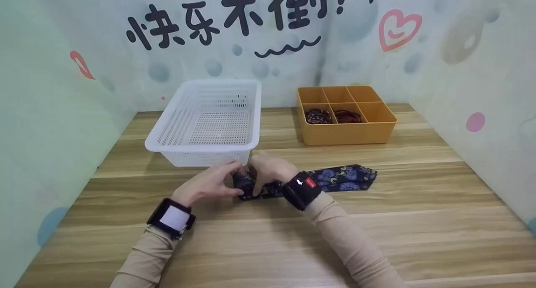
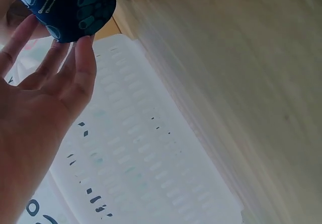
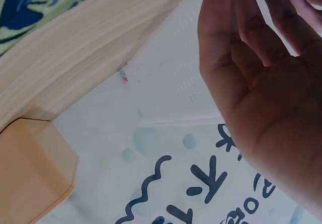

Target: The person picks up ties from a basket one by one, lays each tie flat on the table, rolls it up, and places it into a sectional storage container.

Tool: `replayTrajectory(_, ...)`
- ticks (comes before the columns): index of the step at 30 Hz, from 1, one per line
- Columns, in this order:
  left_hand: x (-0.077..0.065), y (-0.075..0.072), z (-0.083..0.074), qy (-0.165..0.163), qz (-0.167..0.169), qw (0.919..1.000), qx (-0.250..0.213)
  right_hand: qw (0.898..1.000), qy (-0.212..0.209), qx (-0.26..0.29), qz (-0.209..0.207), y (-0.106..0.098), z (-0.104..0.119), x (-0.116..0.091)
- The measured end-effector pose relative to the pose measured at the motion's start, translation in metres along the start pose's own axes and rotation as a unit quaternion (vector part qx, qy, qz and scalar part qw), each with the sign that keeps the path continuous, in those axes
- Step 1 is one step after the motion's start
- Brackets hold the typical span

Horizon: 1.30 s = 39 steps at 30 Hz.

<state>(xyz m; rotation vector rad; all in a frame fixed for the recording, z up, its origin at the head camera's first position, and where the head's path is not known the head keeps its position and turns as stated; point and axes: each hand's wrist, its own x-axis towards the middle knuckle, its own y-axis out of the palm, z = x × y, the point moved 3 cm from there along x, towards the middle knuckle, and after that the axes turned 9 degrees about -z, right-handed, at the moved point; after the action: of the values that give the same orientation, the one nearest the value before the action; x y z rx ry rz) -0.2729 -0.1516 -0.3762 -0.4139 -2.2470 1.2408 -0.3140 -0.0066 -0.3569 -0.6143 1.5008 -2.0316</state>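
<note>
A dark navy necktie [image 1: 345,179] with blue flowers and green leaves lies across the table, its pointed end to the right and its other end wound into a roll. My left hand [image 1: 211,182] grips the left side of that roll, thumb in front and fingers behind. From the other side my right hand [image 1: 273,169] holds the roll between thumb and fingers. The left wrist view shows the rolled necktie [image 2: 75,12] at the fingertips. In the right wrist view, the flat part of the necktie [image 3: 30,7] fills the upper left corner.
A white perforated basket [image 1: 205,147] stands right behind my hands. At the back right is an orange box [image 1: 347,134] with several compartments; two front ones hold dark patterned coils [image 1: 318,117]. Printed walls enclose the wooden table [image 1: 234,246] at the back and sides.
</note>
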Motion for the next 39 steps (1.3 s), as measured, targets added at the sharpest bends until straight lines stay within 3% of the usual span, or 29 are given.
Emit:
replayTrajectory(9,0.0,-0.004,-0.001,-0.011,0.011,0.9999,-0.001,0.999,0.009,-0.027,0.031,-0.009,0.007,-0.004)
replayTrajectory(18,0.0,0.0,0.0,0.001,-0.005,1.0,0.005,1.0,0.009,-0.016,0.001,-0.006,0.006,-0.003)
replayTrajectory(25,0.0,-0.002,0.0,0.018,-0.003,0.9997,0.017,0.999,0.016,-0.033,0.016,-0.006,0.005,-0.004)
replayTrajectory(30,-0.002,-0.004,0.001,0.004,-0.004,0.9999,0.014,0.998,0.012,-0.044,0.033,-0.008,0.01,-0.004)
replayTrajectory(39,-0.002,-0.004,0.001,0.014,-0.014,0.9998,-0.007,0.999,0.028,-0.043,0.015,-0.005,0.009,-0.003)
